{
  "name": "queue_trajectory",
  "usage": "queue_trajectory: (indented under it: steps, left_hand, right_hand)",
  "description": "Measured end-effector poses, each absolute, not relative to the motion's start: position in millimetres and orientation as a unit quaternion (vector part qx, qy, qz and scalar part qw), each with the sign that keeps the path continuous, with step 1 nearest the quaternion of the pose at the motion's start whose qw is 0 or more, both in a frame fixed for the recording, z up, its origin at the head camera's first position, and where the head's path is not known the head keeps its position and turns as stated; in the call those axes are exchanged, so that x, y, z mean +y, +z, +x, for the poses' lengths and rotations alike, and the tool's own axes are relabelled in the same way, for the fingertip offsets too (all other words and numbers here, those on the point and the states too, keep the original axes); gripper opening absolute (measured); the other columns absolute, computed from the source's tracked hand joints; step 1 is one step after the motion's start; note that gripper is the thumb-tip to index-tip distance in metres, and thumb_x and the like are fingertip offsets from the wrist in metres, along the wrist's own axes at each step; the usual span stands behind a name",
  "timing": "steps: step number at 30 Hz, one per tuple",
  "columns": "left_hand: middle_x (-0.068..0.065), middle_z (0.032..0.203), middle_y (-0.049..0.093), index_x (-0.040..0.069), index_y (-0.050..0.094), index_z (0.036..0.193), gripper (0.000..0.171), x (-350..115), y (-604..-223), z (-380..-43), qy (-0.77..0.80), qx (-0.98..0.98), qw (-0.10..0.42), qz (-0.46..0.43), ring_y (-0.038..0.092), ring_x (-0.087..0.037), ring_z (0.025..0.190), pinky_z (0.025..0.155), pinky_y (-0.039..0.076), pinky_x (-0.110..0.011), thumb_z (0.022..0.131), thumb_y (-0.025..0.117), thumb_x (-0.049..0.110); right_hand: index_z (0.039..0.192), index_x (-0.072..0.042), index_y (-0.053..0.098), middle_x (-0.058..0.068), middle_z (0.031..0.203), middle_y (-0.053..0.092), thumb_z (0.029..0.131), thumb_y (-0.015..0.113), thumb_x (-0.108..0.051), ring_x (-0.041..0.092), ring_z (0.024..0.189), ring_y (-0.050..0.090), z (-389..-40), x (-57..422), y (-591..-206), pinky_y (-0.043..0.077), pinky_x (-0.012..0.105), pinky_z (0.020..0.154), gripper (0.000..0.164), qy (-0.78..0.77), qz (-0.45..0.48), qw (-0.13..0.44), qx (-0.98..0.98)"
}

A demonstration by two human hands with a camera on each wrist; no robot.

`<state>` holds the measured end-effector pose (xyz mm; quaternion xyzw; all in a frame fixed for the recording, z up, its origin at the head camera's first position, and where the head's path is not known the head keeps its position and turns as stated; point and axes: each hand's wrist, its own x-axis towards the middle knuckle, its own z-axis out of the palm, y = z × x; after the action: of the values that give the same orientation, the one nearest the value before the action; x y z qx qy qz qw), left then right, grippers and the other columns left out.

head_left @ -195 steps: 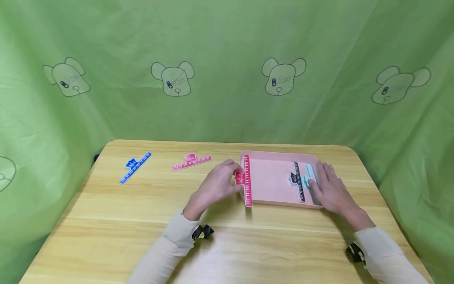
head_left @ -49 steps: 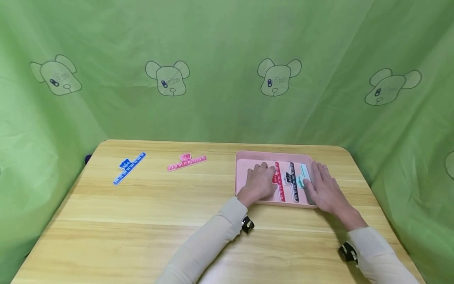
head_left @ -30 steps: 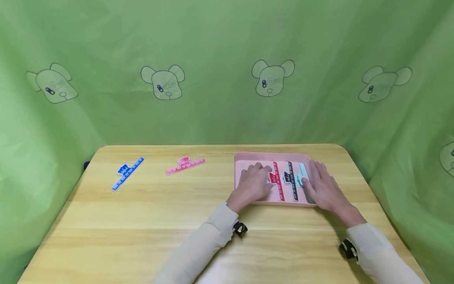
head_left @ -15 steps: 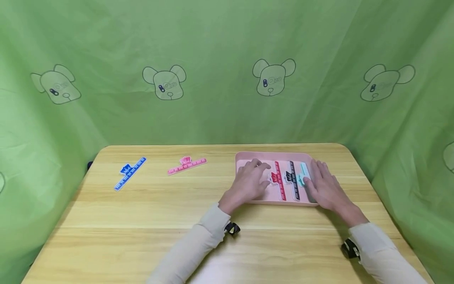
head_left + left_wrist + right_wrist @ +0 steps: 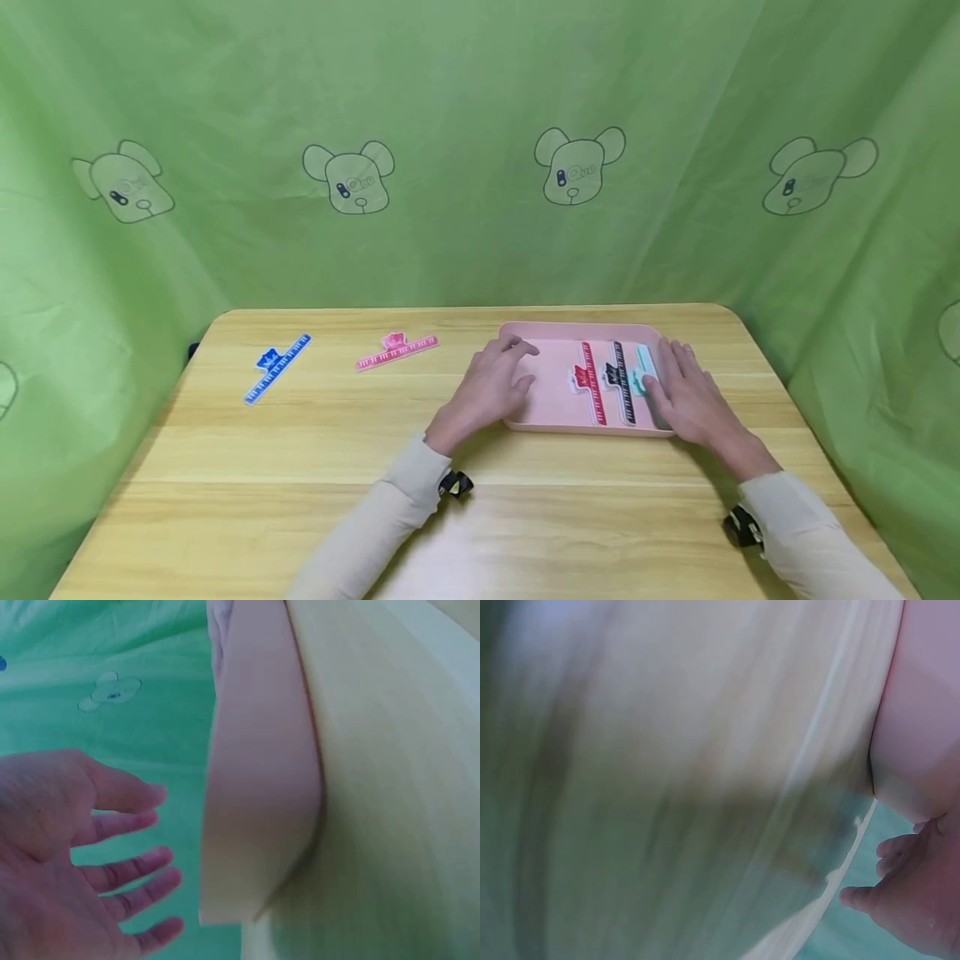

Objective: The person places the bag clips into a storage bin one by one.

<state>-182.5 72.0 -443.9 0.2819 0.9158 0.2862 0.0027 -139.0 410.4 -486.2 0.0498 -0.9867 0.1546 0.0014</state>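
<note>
My left hand [image 5: 486,385] is over the left rim of the pink tray [image 5: 551,429], fingers loosely bent and nothing between them. In the left wrist view its fingers [image 5: 142,889] are spread apart beside the tray's outer wall. My right hand [image 5: 693,396] rests at the tray's right rim, fingers extended on the outer side and thumb inside over a mint clip [image 5: 643,367]. Left of that clip, a black piano-key clip [image 5: 624,392] and a red one, the red clip [image 5: 592,392], lie roughly parallel in the tray. The right hand partly hides the tray's right end.
On the wooden table [image 5: 315,467], a blue piano-key clip [image 5: 277,369] lies slanted at the far left. A pink clip [image 5: 397,352] lies between it and the tray. A green curtain [image 5: 465,233] hangs behind the table.
My left hand has set the red clip down in the tray beside the black one, let go and drawn back left to the rim. The right hand has stayed on the right rim.
</note>
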Motion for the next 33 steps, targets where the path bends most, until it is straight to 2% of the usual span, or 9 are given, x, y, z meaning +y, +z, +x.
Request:
queue_trajectory:
  steps: [12, 24, 29, 33]
  left_hand:
    - [-0.006, 0.137, 0.056, 0.009, 0.064, 0.13, 0.033, 38, -455, -191, 0.362, 0.871, -0.026, 0.332, 0.051, -0.024, 0.131, 0.114, 0.041, -0.045, 0.1, 0.069, 0.021]
    - [-0.006, 0.135, 0.058, 0.008, 0.064, 0.13, 0.032, 7, -464, -200, 0.345, 0.88, -0.027, 0.326, 0.054, -0.023, 0.129, 0.114, 0.041, -0.038, 0.1, 0.068, 0.021]
    - [-0.008, 0.137, 0.058, 0.007, 0.065, 0.129, 0.031, -2, -463, -203, 0.327, 0.887, -0.03, 0.326, 0.053, -0.026, 0.131, 0.116, 0.038, -0.042, 0.1, 0.068, 0.017]
    - [-0.01, 0.136, 0.06, 0.005, 0.065, 0.128, 0.03, -11, -460, -209, 0.312, 0.89, -0.035, 0.332, 0.054, -0.027, 0.13, 0.116, 0.04, -0.043, 0.099, 0.068, 0.013]
  right_hand:
    - [0.161, 0.004, -0.002, 0.038, 0.162, 0.004, 0.109, 0.029, -0.046, 0.055, 0.15, 0.003, -139, 411, -488, 0.012, 0.079, 0.112, 0.079, 0.153, 0.046, 0.0, -0.987]
    - [0.16, 0.005, 0.0, 0.039, 0.162, 0.006, 0.109, 0.03, -0.046, 0.056, 0.15, 0.004, -138, 410, -489, 0.012, 0.077, 0.113, 0.079, 0.155, 0.05, 0.008, -0.987]
    - [0.16, 0.005, -0.001, 0.038, 0.162, 0.006, 0.109, 0.03, -0.046, 0.056, 0.15, 0.004, -139, 411, -489, 0.012, 0.077, 0.113, 0.079, 0.156, 0.05, 0.006, -0.986]
    - [0.161, 0.005, -0.001, 0.038, 0.163, 0.005, 0.109, 0.03, -0.046, 0.056, 0.15, 0.004, -140, 410, -488, 0.012, 0.077, 0.113, 0.079, 0.157, 0.048, 0.002, -0.986]
